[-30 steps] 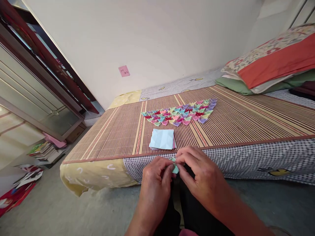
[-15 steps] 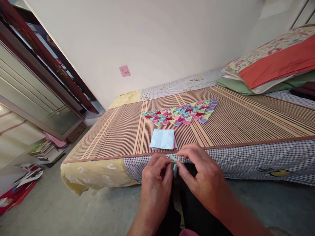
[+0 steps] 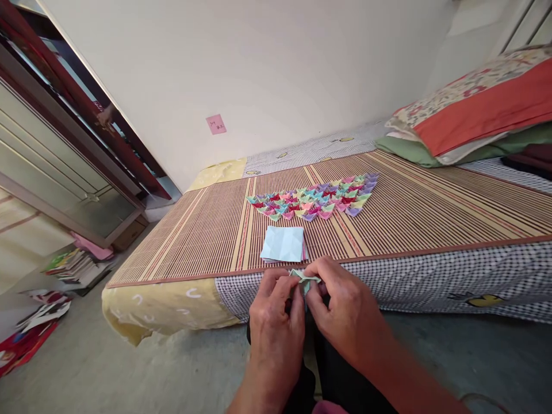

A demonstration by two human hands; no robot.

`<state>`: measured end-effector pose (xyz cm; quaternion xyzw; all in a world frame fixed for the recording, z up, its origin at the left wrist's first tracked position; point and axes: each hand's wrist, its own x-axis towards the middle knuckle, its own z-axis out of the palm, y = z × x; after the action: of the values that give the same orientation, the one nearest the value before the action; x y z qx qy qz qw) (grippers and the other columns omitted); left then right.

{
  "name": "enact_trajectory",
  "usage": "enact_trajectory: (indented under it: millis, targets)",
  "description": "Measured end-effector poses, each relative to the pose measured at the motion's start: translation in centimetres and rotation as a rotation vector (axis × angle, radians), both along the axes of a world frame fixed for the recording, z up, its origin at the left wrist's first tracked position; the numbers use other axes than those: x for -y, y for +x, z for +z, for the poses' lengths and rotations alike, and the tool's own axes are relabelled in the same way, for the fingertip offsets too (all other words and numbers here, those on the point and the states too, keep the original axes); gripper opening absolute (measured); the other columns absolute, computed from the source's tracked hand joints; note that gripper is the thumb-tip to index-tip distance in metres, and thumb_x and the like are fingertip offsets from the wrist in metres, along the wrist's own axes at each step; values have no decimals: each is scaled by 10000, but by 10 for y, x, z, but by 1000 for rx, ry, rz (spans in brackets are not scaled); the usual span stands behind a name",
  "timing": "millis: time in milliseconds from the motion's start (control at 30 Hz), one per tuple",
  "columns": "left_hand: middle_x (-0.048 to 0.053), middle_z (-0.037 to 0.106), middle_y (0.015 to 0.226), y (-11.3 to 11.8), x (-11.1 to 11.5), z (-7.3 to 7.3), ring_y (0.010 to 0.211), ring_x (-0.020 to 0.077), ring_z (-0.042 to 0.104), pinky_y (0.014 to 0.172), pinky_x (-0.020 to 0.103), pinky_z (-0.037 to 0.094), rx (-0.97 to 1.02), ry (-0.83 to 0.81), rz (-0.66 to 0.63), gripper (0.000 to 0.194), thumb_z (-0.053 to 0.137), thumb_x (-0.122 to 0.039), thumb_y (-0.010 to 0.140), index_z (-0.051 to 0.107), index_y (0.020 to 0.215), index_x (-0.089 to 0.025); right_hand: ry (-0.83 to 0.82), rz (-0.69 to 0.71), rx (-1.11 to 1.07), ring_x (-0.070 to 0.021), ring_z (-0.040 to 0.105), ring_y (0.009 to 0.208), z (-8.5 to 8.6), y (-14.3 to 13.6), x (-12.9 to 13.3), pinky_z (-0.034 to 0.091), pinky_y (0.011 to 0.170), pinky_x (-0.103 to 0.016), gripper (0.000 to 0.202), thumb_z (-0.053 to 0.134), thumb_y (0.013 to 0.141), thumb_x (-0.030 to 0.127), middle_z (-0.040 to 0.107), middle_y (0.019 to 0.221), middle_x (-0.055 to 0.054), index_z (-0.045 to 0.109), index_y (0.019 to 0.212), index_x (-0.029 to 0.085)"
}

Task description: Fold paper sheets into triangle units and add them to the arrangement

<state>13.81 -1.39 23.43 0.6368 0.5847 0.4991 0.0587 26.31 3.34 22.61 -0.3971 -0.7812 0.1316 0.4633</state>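
Observation:
A small pale green folded paper [image 3: 305,278] is pinched between my two hands at the bed's front edge. My left hand [image 3: 278,322] grips its left side with thumb and fingers. From the right, my right hand [image 3: 342,305] has its thumb and forefinger closed on the paper's other side. Just beyond the hands lies a stack of creased paper sheets [image 3: 283,244], light blue on top with pink edges showing below. Farther back, several rows of small folded paper pieces [image 3: 310,198] in many colours rest on the striped mat [image 3: 207,230].
Pillows [image 3: 483,115] are piled at the right end of the bed. A pink note [image 3: 216,124] is on the wall. Books [image 3: 73,265] stand low at the left. In the door gap at upper left, another person's hand [image 3: 106,117] shows.
My right thumb and forefinger have drawn in closer on the green paper, which now shows wider between the hands. Another person's hand has appeared in the door gap. The view has shifted slightly.

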Motion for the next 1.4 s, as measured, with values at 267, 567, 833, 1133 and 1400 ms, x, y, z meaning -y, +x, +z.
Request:
enact_trajectory:
  millis: [267,567,833,1133,1400]
  targets:
    - [52,678,1076,1,3,-5,879,149,723,788,226,577,-103,12,-57,230,576,-16,953,706,984,-203,67,-66,50,-155,603,567,-7,3,-3,414,591,-273,192,537,952,95,624,691,1,556,800,208]
    - [68,669,1151,-2,0,-11,911,142,727,796,216,585,-171,51,-122,255,556,17,952,678,1037,-189,64,3,53,-204,676,709,-6,3,-3,480,667,-299,196,461,992,90,679,793,-38,618,951,199]
    - [23,692,952,-13,-8,-4,812,116,679,712,192,541,-40,-8,-79,214,620,14,920,716,932,-178,98,87,52,-220,692,787,-6,7,-6,570,725,-340,287,490,939,15,656,907,-75,684,1075,177]
    - [24,700,892,-14,-8,1,752,120,658,630,191,504,-20,-58,-79,192,637,-1,911,726,867,-166,161,67,84,-196,622,747,-3,5,-6,539,654,-312,223,534,950,13,571,885,-73,692,882,155]
    - [40,715,964,-16,-9,2,825,152,686,715,250,529,-13,-127,-115,268,602,14,908,771,942,-191,213,108,125,-182,584,716,-6,3,-9,503,643,-303,245,495,987,23,559,840,-59,634,828,149]
